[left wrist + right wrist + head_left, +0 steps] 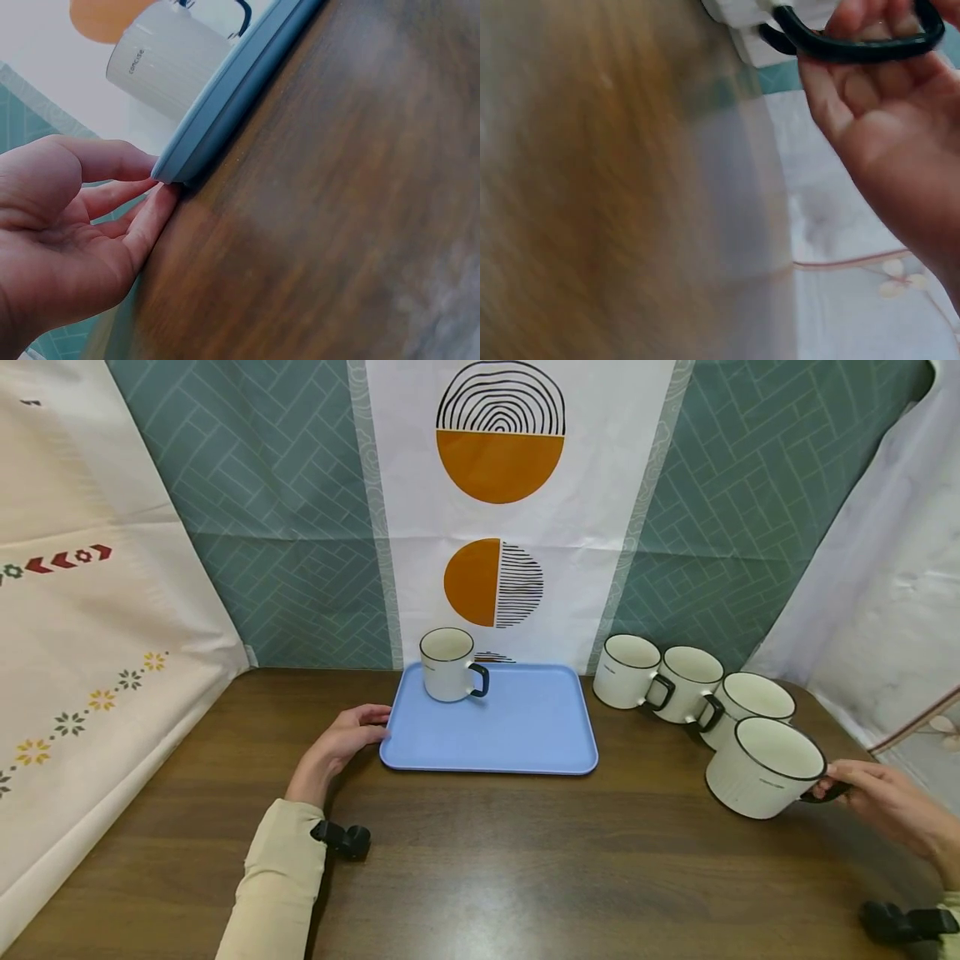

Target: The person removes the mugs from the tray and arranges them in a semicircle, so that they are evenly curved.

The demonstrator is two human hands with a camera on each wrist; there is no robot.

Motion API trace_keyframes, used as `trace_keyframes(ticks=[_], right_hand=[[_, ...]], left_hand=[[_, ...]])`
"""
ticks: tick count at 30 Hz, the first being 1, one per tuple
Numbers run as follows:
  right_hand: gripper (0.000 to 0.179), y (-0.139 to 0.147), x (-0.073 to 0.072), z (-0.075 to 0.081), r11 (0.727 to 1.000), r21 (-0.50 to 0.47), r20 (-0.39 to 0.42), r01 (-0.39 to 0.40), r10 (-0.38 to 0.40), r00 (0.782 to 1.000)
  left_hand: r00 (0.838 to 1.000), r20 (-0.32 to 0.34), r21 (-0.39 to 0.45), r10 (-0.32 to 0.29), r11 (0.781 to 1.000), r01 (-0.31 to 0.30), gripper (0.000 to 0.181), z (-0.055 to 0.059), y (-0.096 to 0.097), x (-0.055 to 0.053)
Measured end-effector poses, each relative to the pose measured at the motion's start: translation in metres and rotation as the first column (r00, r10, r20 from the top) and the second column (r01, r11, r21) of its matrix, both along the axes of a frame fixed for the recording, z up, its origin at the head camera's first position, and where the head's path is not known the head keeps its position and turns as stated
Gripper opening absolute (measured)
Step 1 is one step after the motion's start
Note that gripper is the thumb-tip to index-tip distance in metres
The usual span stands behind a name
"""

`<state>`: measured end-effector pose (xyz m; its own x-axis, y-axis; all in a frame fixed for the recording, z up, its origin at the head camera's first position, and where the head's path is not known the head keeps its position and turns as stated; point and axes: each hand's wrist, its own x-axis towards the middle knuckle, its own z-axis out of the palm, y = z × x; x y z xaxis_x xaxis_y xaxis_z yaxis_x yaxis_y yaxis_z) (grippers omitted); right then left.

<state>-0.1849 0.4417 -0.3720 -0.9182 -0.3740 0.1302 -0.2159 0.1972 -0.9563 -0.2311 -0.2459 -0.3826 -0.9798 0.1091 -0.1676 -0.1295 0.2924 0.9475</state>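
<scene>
A white mug (767, 768) with a dark rim is in my right hand (888, 802), whose fingers curl round its black handle (855, 46). Whether this mug's base touches the table, I cannot tell. My left hand (345, 743) pinches the left edge of a light blue tray (517, 735); in the left wrist view the thumb (120, 159) lies at the rim and the fingers reach beneath it. Another white mug (447, 670) stands upright at the tray's back left, its handle to the right.
Three more white mugs stand in a slanting row right of the tray: one at the back (628, 672), one in the middle (686, 685), and one (757, 693) partly hidden behind the held mug. Cloth hangs behind the brown wooden table (525, 860) and along both sides.
</scene>
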Motion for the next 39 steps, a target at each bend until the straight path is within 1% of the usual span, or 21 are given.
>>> trace_keyframes(ticks=[1, 2, 4, 5, 7, 10, 12, 14, 16, 17, 18, 19, 20, 21, 24, 26, 29, 32, 35, 37, 39], right_hand=[[0.035, 0.001, 0.002, 0.002, 0.998, 0.026, -0.005, 0.052, -0.052, 0.999], [0.036, 0.003, 0.003, 0.004, 0.995, 0.046, -0.017, 0.086, -0.086, 0.996], [0.036, 0.004, 0.004, 0.008, 0.982, 0.107, -0.080, 0.158, -0.150, 0.985], [0.036, 0.004, 0.005, 0.011, 0.981, 0.097, -0.102, 0.169, -0.159, 0.982], [0.035, 0.001, 0.005, 0.019, 0.972, 0.106, -0.168, 0.210, -0.191, 0.967], [0.028, -0.014, 0.006, 0.035, 0.920, 0.206, -0.293, 0.333, -0.267, 0.918], [0.023, -0.030, 0.007, 0.049, 0.873, 0.256, -0.344, 0.416, -0.320, 0.883], [0.019, -0.050, 0.008, 0.064, 0.853, 0.264, -0.353, 0.451, -0.349, 0.868], [0.017, -0.072, 0.007, 0.079, 0.857, 0.261, -0.348, 0.445, -0.347, 0.871], [0.018, -0.084, 0.006, 0.084, 0.866, 0.250, -0.347, 0.434, -0.338, 0.875], [0.019, -0.096, 0.004, 0.089, 0.887, 0.226, -0.352, 0.402, -0.311, 0.883], [0.020, -0.108, 0.002, 0.092, 0.910, 0.204, -0.347, 0.362, -0.279, 0.895], [0.021, -0.121, 0.000, 0.094, 0.925, 0.194, -0.346, 0.328, -0.248, 0.905], [0.021, -0.135, -0.002, 0.096, 0.940, 0.183, -0.359, 0.288, -0.209, 0.910], [0.020, -0.177, -0.007, 0.097, 0.964, 0.172, -0.349, 0.203, -0.133, 0.928], [0.022, -0.206, -0.008, 0.097, 0.967, 0.185, -0.318, 0.174, -0.109, 0.942], [0.025, -0.244, -0.016, 0.094, 0.975, 0.179, -0.273, 0.134, -0.082, 0.959], [0.027, -0.278, -0.032, 0.087, 0.980, 0.184, -0.223, 0.079, -0.037, 0.974], [0.030, -0.309, -0.051, 0.077, 0.973, 0.228, -0.169, 0.032, 0.007, 0.986], [0.033, -0.329, -0.064, 0.071, 0.966, 0.257, -0.121, 0.021, 0.011, 0.993], [0.035, -0.345, -0.076, 0.064, 0.964, 0.265, -0.075, 0.029, -0.009, 0.997]], left_hand=[[1.000, 0.004, 0.003, 0.004, 1.000, -0.004, 0.050, 0.000, 0.000, 0.000], [1.000, 0.001, 0.002, -0.001, 1.000, 0.001, 0.051, 0.000, 0.000, 0.000], [1.000, -0.003, 0.002, -0.005, 1.000, 0.005, 0.051, 0.000, 0.000, -0.001], [1.000, -0.001, 0.005, -0.001, 1.000, 0.001, 0.050, 0.001, 0.000, -0.001], [1.000, -0.004, 0.007, -0.005, 1.000, 0.005, 0.050, 0.001, 0.000, -0.001], [1.000, -0.005, 0.012, -0.004, 1.000, 0.004, 0.050, 0.001, -0.001, -0.002], [1.000, -0.006, 0.014, -0.002, 1.000, 0.002, 0.051, 0.001, -0.002, -0.002], [1.000, -0.006, 0.015, -0.001, 1.000, 0.002, 0.051, 0.001, -0.002, -0.002], [1.000, -0.002, 0.022, 0.002, 1.000, -0.002, 0.051, 0.001, -0.002, -0.002], [1.000, -0.002, 0.023, 0.001, 1.000, -0.001, 0.051, 0.002, -0.002, -0.002], [1.000, -0.002, 0.023, 0.001, 1.000, 0.000, 0.051, 0.002, -0.002, -0.003], [1.000, -0.002, 0.023, 0.000, 1.000, 0.001, 0.051, 0.002, -0.002, -0.003], [1.000, -0.001, 0.025, 0.000, 1.000, 0.000, 0.051, 0.002, -0.002, -0.003], [1.000, -0.001, 0.026, 0.002, 1.000, -0.002, 0.051, 0.002, -0.002, -0.003], [1.000, -0.007, 0.015, 0.001, 1.000, -0.001, 0.051, 0.003, -0.002, -0.002], [1.000, -0.008, 0.014, 0.002, 1.000, -0.002, 0.051, 0.004, -0.002, -0.002], [1.000, -0.009, 0.010, -0.005, 1.000, 0.005, 0.051, 0.003, -0.001, -0.002], [1.000, -0.003, 0.012, -0.006, 1.000, 0.006, 0.051, 0.002, 0.000, -0.002], [1.000, -0.009, 0.008, -0.008, 1.000, 0.008, 0.052, 0.000, 0.000, -0.001], [1.000, -0.014, 0.011, -0.009, 1.000, 0.009, 0.052, 0.000, 0.000, -0.001], [1.000, -0.016, 0.015, -0.011, 1.000, 0.011, 0.053, -0.001, -0.001, -0.002]])
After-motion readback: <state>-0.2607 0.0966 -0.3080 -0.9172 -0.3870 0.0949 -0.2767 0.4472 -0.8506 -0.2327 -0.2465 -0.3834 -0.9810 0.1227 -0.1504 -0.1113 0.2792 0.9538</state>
